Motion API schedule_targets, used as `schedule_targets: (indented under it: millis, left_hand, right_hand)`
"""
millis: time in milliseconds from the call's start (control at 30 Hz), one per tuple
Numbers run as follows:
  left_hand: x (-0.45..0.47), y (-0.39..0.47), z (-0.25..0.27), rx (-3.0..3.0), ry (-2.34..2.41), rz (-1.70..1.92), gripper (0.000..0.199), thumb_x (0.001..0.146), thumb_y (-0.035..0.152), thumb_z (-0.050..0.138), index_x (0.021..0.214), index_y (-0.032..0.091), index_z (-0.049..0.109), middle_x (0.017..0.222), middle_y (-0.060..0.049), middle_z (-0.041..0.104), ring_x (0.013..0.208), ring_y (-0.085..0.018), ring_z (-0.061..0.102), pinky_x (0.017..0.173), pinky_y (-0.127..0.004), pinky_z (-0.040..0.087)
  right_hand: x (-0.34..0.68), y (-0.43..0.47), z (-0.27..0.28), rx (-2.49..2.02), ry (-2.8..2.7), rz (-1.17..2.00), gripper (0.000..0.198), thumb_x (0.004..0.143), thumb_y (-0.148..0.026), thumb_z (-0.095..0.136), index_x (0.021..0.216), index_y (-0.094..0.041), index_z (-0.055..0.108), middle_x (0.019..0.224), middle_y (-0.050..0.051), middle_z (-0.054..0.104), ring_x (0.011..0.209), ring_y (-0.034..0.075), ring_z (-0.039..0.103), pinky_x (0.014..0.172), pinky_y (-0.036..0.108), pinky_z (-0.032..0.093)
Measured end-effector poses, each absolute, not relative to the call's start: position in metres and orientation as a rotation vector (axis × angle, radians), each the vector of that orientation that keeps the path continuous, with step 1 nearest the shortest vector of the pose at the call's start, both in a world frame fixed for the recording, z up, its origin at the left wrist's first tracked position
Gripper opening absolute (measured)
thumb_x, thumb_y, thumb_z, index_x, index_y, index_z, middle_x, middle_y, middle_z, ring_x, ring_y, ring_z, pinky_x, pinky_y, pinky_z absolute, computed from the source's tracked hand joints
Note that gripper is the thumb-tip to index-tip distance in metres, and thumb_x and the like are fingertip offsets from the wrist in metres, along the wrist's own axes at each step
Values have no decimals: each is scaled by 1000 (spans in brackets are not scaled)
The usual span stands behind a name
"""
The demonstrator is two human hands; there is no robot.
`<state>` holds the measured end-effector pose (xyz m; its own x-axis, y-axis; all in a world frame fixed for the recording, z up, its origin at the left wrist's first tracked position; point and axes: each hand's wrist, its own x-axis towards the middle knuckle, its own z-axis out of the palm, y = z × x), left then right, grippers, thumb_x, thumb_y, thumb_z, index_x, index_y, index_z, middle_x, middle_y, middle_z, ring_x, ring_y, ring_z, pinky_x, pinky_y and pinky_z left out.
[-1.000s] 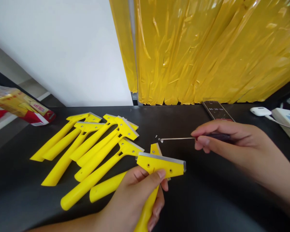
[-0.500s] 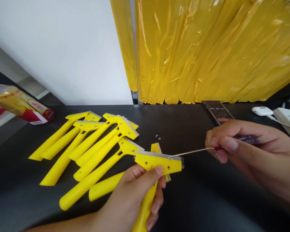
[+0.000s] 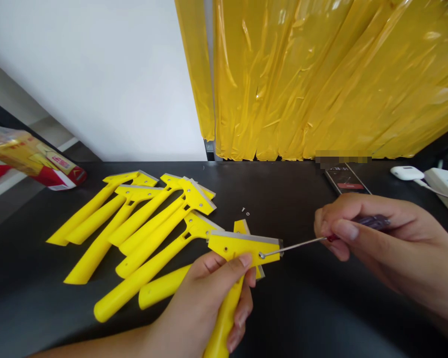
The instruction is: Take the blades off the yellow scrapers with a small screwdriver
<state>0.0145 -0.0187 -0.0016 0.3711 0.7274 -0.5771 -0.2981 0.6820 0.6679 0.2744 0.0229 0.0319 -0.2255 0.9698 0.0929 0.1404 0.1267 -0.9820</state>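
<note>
the left hand (image 3: 214, 286) is closed around a yellow plastic scraper with a broad wedge-shaped head and a thin silver blade edge (image 3: 242, 246), its thumb pressed flat just below the head and its other fingers curled behind the neck and handle. the right hand's thumb and fingers pinch a slim screwdriver with a dark purple handle, red collar and thin metal shaft (image 3: 373, 221); that hand (image 3: 390, 243) is otherwise loosely curled. the screwdriver slants down to the left, its tip with a tiny shiny metal piece (image 3: 262, 255) at the head's right-hand hole. the scraper is held above the black bench (image 3: 306, 313), blade edge facing away from the person, long axis running from the near edge of view up and slightly right, head set crosswise. behind it lies another yellow scraper (image 3: 166, 286), handle toward the lower left. a small silver screw (image 3: 243, 209) and a tiny metal ring (image 3: 248, 214) lie just beyond, and more yellow scrapers (image 3: 153, 240) sit to the left.
</note>
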Motion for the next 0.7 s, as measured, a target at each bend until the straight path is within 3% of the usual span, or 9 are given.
schedule_targets:
  millis: [533,700]
  left_hand:
    - [14,-18,-8,510,943,653,40,89,57,75,76,20,65,43,3,52,29,-7,36,31,-17,33]
    - [18,-23,-3,547,1043,708,37,96,51,68,78,19,67,46,4,50,34,-6,37,35,-14,32]
  right_hand:
    - [270,25,34,-1160,-1577,1221,25,97,-43,77,79,-24,77,66,0,63,63,15,56,62,29,42]
    - [273,25,34,-1180,-1580,1206,27,96,-44,78,78,-23,77,65,1,63,63,16,55,61,30,42]
